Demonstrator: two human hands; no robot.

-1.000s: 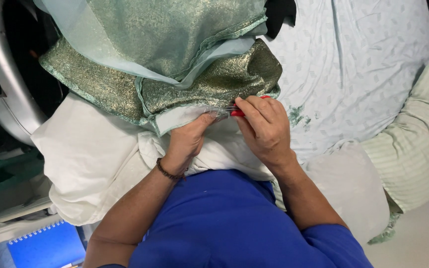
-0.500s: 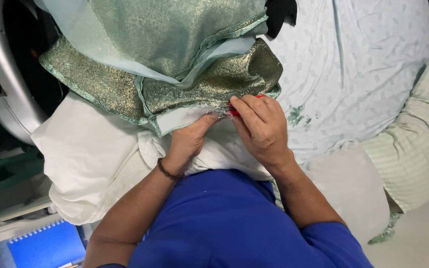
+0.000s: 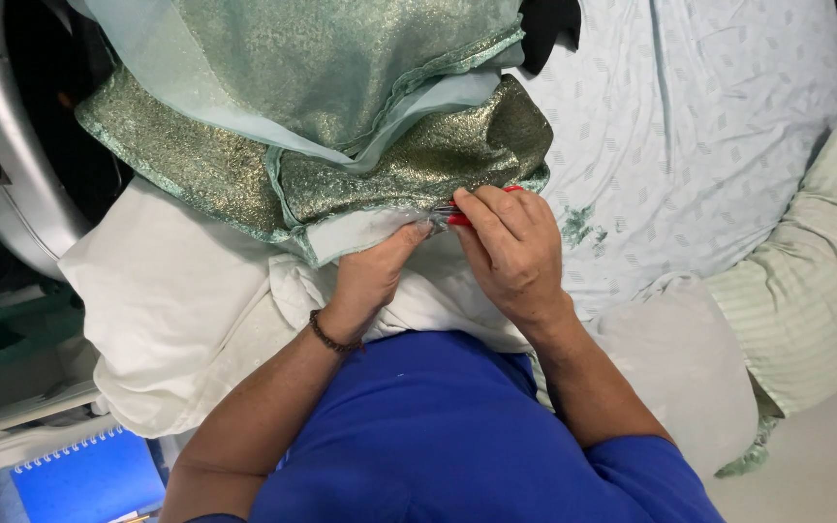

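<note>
We noted the right hand [image 3: 511, 254] closed around a small red-handled tool [image 3: 457, 219], most of it hidden by the fingers, only a red sliver and a bit of metal showing at the hem of the glittery green fabric [image 3: 418, 169], centre of the frame. The left hand [image 3: 375, 276] pinched the pale underside of that hem between thumb and fingertips, just beside the tool tip, holding the edge taut. We judged the work to be in the middle of picking or cutting along the seam edge; whether the tool was a seam ripper or small snips we could not tell. The next move seemed to call for a short, controlled advance along the hem, with the left hand's grip shifted to keep tension close to the tip. The fabric lay bunched over a white cushion [image 3: 176, 310] at lower left, with a sheer pale-green layer [image 3: 273, 58] folded over the top of the frame. Room was tight on the left: a curved grey machine body [image 3: 2, 145] stood close. To the right, a light printed cloth [image 3: 690, 136] and a striped green pillow [image 3: 806, 291] left softer, more open room. A blue spiral notebook [image 3: 84, 479] lay at lower left, well apart.
</note>
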